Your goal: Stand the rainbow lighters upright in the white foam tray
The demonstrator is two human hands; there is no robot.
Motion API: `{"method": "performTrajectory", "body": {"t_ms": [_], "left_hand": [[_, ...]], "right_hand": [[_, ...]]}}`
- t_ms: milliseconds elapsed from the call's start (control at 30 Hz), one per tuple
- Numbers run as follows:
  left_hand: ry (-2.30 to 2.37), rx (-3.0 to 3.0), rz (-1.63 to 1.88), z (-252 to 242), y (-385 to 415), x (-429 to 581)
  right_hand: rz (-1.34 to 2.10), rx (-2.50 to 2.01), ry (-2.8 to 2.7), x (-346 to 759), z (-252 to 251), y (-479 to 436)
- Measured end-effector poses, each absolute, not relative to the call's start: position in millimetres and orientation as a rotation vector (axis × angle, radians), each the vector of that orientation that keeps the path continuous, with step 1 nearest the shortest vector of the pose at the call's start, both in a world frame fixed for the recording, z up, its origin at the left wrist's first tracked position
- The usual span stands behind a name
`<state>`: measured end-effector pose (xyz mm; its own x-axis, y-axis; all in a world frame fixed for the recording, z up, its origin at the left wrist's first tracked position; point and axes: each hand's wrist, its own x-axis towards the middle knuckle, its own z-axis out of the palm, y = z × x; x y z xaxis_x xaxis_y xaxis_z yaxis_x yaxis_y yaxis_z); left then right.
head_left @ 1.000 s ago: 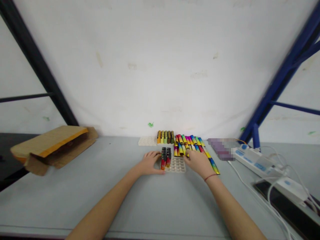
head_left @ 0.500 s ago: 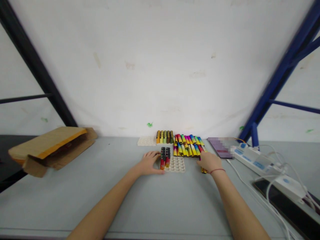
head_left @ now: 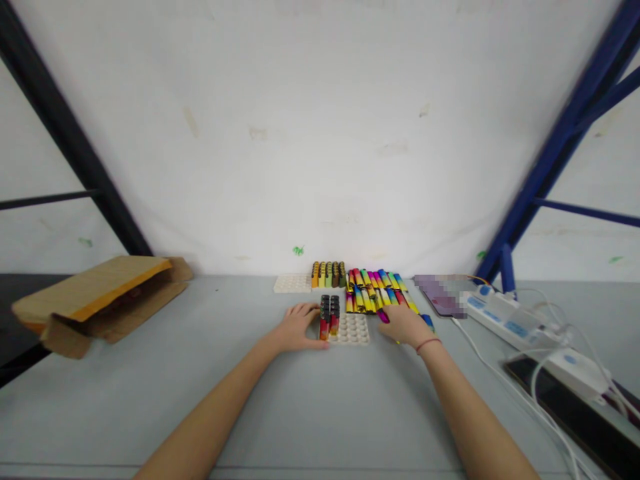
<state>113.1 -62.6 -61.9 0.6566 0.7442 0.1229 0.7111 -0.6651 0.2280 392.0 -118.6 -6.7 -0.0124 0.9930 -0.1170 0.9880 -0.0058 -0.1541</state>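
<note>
Nearest, the left hand (head_left: 300,327) lies on the tabletop (head_left: 150,413), fingers loosely curved and not pinching, its fingertips just beside a block of upright lighters (head_left: 329,317). These stand in the left end of a white moulded tray (head_left: 354,329), whose right-hand pockets show unfilled. The right hand (head_left: 406,327), with a red string bracelet (head_left: 429,344) at the wrist, is spread low over the near edge of a mass of rainbow-coloured lighters (head_left: 377,291) lying on their sides. Its fingers cover a magenta-ended lighter (head_left: 383,317); whether they pinch it, I cannot tell. A blue-ended lighter (head_left: 427,322) lies just beyond the hand. Farther back: a row of upright lighters (head_left: 327,274), a second white tray (head_left: 293,283). Off to the left, a cardboard mailer (head_left: 95,300); to the right, a power strip (head_left: 500,317).
</note>
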Motion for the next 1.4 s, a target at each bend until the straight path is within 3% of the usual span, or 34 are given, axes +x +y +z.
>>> {"method": "performTrajectory", "body": {"t_ms": [600,967,1200,1400], "left_hand": [[1.194,2.696,0.311,-60.0,-63.8,114.6],[1.208,2.694,0.282,-57.9,-64.6,114.5],[1.194,2.69,0.311,-60.9,-62.9,113.7],[1.206,2.687,0.301,-59.7,-63.3,114.4]], "right_hand": [[0.548,-1.321,-1.793,366.4,-18.1,-110.6],[0.606,-1.39,-1.402,356.7,-27.8,-109.2],[0.282,-1.555,-1.459,361.3,-22.5,-114.0],[0.352,-1.432,-1.365,358.2,-22.5,-112.4]]}}
